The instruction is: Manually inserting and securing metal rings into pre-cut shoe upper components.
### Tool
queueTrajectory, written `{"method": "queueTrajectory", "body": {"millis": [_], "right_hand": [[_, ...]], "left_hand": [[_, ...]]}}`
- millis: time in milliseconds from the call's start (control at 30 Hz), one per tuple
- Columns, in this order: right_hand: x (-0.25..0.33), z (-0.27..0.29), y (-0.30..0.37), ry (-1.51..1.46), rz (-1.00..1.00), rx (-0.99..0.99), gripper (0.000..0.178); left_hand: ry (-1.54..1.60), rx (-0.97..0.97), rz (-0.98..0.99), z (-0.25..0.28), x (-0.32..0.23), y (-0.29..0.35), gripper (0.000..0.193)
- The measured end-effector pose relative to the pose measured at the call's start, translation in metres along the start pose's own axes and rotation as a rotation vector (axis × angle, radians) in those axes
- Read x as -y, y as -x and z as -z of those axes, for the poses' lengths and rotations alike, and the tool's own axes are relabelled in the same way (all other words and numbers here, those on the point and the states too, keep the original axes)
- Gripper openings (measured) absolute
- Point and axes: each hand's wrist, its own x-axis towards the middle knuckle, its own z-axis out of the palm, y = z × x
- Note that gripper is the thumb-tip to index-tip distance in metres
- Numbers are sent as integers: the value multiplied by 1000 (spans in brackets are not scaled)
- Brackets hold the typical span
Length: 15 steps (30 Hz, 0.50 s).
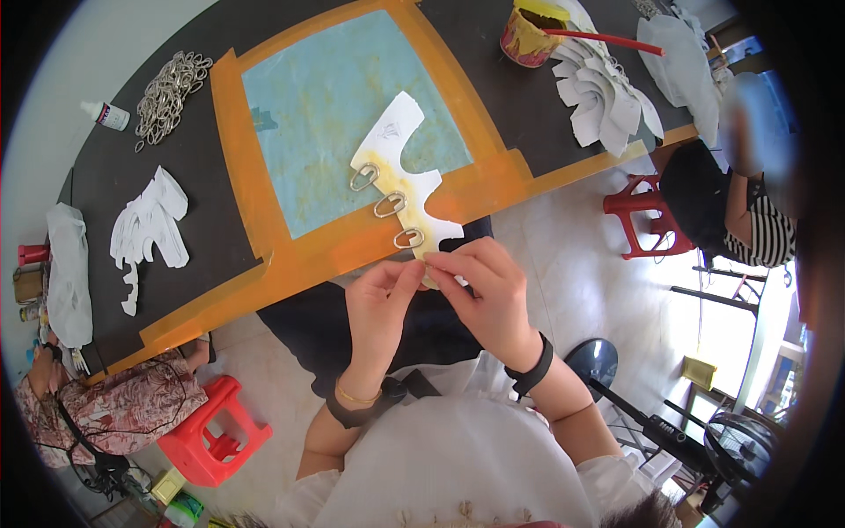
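A white cut-out piece (398, 132), apparently leather or similar sheet, lies partly over the blue-green mat (308, 114), its near end reaching past the table edge. Its left side has a yellow, glue-like smear, and curved notches run along its right side. Three oval metal rings (390, 204) sit along the smeared edge. At the near end, my left hand (380, 304) pinches the piece between thumb and finger. My right hand (491, 286) pinches the same end right beside it, fingertips almost touching. Whatever lies between the fingertips is hidden.
Metal rings (174, 92), a small white bottle (107, 115) and white pieces (151, 220) lie left. At far right stand a yellow tub (528, 40) with a red-handled tool (607, 40) and stacked white pieces (607, 97). Orange tape (238, 295) borders the mat. People sit both sides.
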Motion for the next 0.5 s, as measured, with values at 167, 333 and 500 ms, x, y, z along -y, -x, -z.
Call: {"method": "queueTrajectory", "body": {"millis": [167, 333, 500], "right_hand": [[0, 0, -1, 64, 48, 25, 14], [1, 2, 0, 116, 97, 67, 12], [-2, 4, 0, 134, 128, 76, 13]], "left_hand": [[26, -2, 1, 2, 1, 2, 16], [64, 13, 11, 3, 1, 4, 18], [75, 25, -3, 2, 2, 3, 18]]}}
